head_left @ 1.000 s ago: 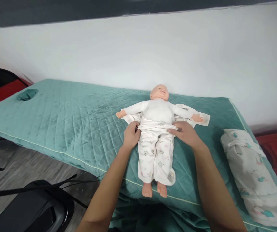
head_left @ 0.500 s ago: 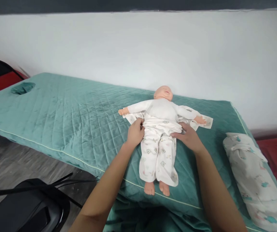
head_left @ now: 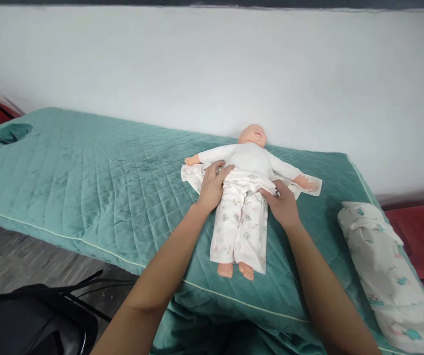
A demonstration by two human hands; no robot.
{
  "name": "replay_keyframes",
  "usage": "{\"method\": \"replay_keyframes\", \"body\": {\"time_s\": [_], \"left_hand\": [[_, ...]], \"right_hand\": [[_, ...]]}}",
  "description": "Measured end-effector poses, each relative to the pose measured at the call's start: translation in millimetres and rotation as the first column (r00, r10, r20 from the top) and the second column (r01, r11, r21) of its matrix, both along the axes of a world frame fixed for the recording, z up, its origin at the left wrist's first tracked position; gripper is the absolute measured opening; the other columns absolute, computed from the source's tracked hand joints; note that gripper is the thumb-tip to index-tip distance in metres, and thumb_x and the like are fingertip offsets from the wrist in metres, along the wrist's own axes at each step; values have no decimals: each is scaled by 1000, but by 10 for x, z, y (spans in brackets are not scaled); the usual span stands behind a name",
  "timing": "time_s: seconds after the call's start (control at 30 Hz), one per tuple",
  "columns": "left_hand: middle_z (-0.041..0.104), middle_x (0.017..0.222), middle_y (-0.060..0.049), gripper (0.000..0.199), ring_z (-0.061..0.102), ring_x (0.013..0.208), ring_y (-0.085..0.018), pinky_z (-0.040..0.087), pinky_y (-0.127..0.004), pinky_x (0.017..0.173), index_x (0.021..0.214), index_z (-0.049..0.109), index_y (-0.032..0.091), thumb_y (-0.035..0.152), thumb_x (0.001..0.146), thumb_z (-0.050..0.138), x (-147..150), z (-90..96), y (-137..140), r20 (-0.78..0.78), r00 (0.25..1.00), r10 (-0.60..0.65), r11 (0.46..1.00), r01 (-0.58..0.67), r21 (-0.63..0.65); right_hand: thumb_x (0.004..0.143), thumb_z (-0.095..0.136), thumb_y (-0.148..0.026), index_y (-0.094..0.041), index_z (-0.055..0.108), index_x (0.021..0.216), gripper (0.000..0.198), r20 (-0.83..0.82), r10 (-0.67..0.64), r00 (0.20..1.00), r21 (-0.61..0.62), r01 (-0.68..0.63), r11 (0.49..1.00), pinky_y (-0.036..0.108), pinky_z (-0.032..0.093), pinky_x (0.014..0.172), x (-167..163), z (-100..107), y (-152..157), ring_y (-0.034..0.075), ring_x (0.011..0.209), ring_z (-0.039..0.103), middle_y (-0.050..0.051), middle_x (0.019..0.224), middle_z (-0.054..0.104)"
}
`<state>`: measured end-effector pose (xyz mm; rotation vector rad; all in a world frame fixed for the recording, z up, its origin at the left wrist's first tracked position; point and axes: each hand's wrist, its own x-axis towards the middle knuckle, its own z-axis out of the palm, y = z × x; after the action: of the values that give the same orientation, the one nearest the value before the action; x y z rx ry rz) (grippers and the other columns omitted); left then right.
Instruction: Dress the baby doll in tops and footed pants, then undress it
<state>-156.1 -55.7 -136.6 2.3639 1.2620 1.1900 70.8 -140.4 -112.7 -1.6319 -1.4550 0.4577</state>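
A baby doll [head_left: 251, 158] in a white long-sleeved top lies on its back, arms spread out. It wears white printed pants [head_left: 239, 227], and its bare feet point toward me. My left hand [head_left: 212, 187] rests at the left side of the doll's waist, its fingers apart by the top of the pants. At the opposite hip, my right hand [head_left: 283, 202] pinches the waist of the pants between thumb and fingers. A printed white garment [head_left: 193, 175] is spread under the doll's arms and back, mostly hidden by the body.
The doll lies on a green quilted bed cover [head_left: 104, 172] against a white wall [head_left: 160, 64]. A rolled cloth bundle [head_left: 385, 276] with a teal print sits at the right. Black chair [head_left: 38, 315] lower left; red chair [head_left: 419, 236] beyond the right edge.
My left hand has moved up and spread its fingers at the waist. The doll's pants and feet sit a little higher in view. My right hand stays at the waistband.
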Motion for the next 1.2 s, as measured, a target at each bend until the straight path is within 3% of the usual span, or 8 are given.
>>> {"method": "replay_keyframes", "body": {"time_s": [0.33,0.63,0.77,0.87,1.1,1.2], "left_hand": [[45,148,-8,23,39,140,-26,32,-47,119,114,60,26,24,91,57,-15,-5,93,5,999,-33,999,33,32],[39,153,-11,19,36,142,-26,33,-46,118,105,51,24,22,88,59,-65,56,231,-59,977,-203,979,203,-5],[33,157,-16,29,31,147,-28,33,-51,119,111,46,23,17,86,60,-76,56,281,-66,963,-260,966,260,-12],[31,156,-18,31,30,149,-28,33,-51,119,114,45,23,18,87,60,-73,38,272,-33,963,-267,964,267,-11],[38,153,-11,13,36,144,-25,36,-46,119,103,52,23,22,90,55,-65,30,245,-37,975,-219,976,220,8],[37,155,-9,19,36,145,-24,36,-45,119,108,54,25,21,90,56,-73,33,232,-44,977,-208,978,209,10]], "right_hand": [[86,63,-61,-23,64,87,38,162,-32,986,91,17,996,36,42,77,-61,-60,2,23,81,59,2,82,65],[86,63,-61,-23,64,84,39,146,-26,989,109,11,994,35,44,74,-72,-53,2,21,76,57,2,80,65],[85,64,-62,-23,64,83,39,132,-29,991,109,14,994,34,44,71,-79,-44,-9,21,75,57,2,79,65],[85,65,-61,-23,64,83,38,128,-31,991,111,17,994,34,44,70,-78,-48,-12,21,74,57,2,77,64],[86,67,-56,-22,65,84,34,119,-26,993,102,14,995,34,43,72,-73,-55,-21,21,75,58,2,79,65],[85,68,-57,-22,64,84,35,120,-19,993,98,7,995,34,43,71,-70,-52,-18,20,74,57,1,77,64]]}}
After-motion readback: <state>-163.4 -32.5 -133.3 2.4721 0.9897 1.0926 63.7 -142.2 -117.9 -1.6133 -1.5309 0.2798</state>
